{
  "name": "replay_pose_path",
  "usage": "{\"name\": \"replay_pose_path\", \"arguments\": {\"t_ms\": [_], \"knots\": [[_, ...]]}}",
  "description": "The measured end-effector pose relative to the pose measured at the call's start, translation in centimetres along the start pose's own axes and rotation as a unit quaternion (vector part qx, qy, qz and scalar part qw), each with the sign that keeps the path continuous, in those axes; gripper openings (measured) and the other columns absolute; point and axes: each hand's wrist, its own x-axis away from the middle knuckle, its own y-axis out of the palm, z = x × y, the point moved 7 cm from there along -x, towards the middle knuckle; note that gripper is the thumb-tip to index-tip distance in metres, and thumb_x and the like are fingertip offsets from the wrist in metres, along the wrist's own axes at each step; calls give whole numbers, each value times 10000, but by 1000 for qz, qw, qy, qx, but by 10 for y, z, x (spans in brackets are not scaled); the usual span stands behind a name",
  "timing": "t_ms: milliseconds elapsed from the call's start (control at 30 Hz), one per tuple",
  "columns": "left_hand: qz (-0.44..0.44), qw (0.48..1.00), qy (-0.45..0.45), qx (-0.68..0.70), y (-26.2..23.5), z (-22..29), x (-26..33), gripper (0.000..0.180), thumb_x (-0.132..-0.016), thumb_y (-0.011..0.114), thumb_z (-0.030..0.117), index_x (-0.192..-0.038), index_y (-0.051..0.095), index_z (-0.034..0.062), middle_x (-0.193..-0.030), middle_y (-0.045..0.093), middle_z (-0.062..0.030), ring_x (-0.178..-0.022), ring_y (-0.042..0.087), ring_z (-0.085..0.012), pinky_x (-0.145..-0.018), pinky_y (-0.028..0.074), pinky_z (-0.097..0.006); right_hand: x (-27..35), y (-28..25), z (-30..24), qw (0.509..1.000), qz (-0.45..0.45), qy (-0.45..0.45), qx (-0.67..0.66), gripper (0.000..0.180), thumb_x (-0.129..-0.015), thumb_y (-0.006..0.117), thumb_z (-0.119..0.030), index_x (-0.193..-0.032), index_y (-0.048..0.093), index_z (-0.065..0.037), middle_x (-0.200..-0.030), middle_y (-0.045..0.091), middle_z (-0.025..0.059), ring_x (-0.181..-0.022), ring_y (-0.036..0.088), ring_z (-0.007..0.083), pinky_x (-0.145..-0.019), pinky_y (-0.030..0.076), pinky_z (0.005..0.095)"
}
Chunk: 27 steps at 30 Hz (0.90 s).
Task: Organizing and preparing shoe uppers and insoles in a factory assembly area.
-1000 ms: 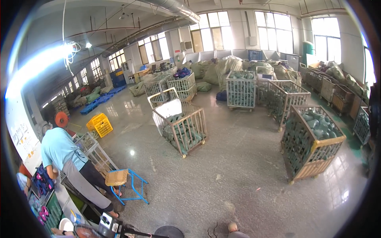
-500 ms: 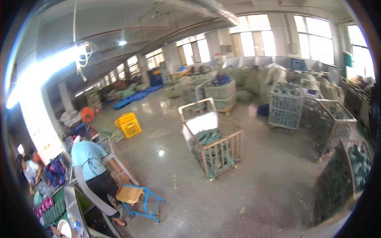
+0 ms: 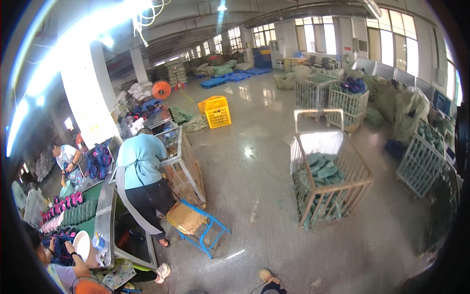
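Change: view has swung left since half a second ago. The wooden-framed wire cage of green moulded pieces now sits right of centre, and the blue metal-framed stool with a woven tan seat is lower centre.
Hands: neither the left hand nor the right hand is in view, so grip cannot be told, open or closed.
Pose: arms are out of frame; only a tan shoe toe shows at the lower edge, head looking across the hall.
Nearest item: the stool stands on the glossy grey concrete floor, just beside a worker in a light-blue shirt at the steel-edged bench.
Handling advice, as a judgement: the floor looks slick, so step flat and pass the stool legs wide.
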Motion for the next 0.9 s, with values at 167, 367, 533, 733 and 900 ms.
{"name": "replay_pose_path", "arguments": {"t_ms": [167,367,533,733,900], "knots": [[-10,992,103,-78,-54,82,-143,240,-857,482,293,-913,616,102,-839,609,-115,-799,584,-317,-700,468,-397,-101,-18,-16,998,-46,-27,16,408,-784,590,-156,-1155,476,-28,-969,609,179,-894,596,306,-739,471,413],[30,961,260,-93,-137,222,-281,200,-852,542,219,-909,588,33,-891,597,-111,-823,582,-299,-717,466,-350,-199,-10,-19,991,-129,-42,7,427,-785,592,-156,-1170,464,-25,-977,607,179,-901,595,304,-742,470,414],[-7,970,244,17,-188,251,-373,181,-842,559,199,-867,577,21,-845,582,-100,-774,574,-275,-693,463,-334,-323,-5,-13,986,-149,-69,-16,442,-785,594,-155,-1183,453,-23,-984,606,178,-906,594,301,-744,469,415],[87,972,178,-124,-288,227,-469,256,-800,616,257,-697,546,33,-838,540,-79,-681,556,-269,-627,454,-345,-492,-18,-19,981,-153,-107,-45,461,-786,596,-155,-1198,440,-20,-991,604,178,-912,593,299,-747,469,416],[130,986,-10,-102,-380,225,-534,294,-791,604,331,-705,563,53,-704,565,-137,-703,560,-324,-615,457,-382,-671,-36,-52,973,-152,-165,-47,477,-786,598,-154,-1211,430,-18,-998,602,178,-918,592,297,-750,468,416]]}}
